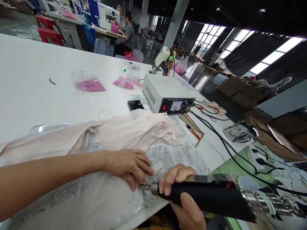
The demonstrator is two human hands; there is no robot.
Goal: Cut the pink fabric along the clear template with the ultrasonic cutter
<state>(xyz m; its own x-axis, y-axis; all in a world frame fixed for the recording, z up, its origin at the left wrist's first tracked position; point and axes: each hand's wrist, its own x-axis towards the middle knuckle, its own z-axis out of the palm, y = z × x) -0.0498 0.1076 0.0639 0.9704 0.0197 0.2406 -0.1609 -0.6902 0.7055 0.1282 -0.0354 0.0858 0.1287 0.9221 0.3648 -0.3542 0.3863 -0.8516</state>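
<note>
Tool (203, 195) over the table (35, 73) points left, long axis tipping slightly down rightward: left hand (126, 166), fingers slightly spread, presses pale cloth (103, 199); the tip's contact there is unclear; right hand (176, 176) wraps the grip, palm hidden

Printed in white along the top of the black front panel (169, 104) of the pale control box (165, 89), beyond the right hand (183, 188): small Chinese characters, apparently opening with "超声波", then a code too blurred to read surely. Set into the same panel: a white meter (176, 105), with scale marks too small to read. Far beyond the left hand (130, 164), on the blue-and-white sewing machine (104, 16): blue brand lettering, too blurred to read. Also beyond the right hand, on the brown bottle (168, 66) behind the box: label print, not legible
</note>
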